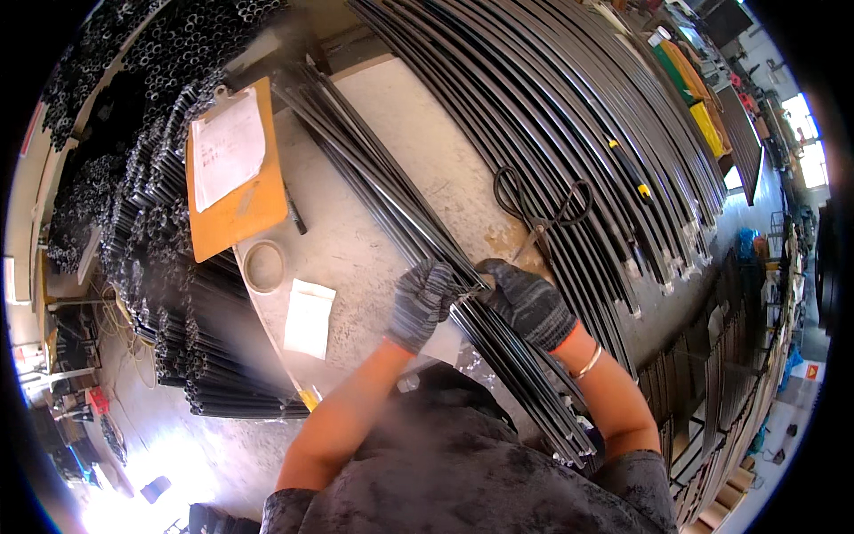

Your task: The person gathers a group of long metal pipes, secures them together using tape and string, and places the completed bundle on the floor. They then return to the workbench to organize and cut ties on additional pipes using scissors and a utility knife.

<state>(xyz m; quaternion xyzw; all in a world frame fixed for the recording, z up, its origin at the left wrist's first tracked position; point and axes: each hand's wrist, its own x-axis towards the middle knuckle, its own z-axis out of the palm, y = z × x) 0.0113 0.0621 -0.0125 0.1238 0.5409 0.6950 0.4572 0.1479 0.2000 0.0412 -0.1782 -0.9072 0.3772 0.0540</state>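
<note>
A bundle of black rods [507, 343] slants over the counter [351, 245], its near end to the right. The left hand [422, 304] and right hand [529, 303], in dark knit gloves, are closed at the bundle, a thin strand [469, 292] between them; what exactly the fingers pinch, I cannot tell. To the left lie a white packet [310, 319] and, farther, a pale ring [247, 270]. Right, black-handled scissors [540, 222] rest by a wide row of rods [498, 98]. Farther left is an orange clipboard [238, 222].
</note>
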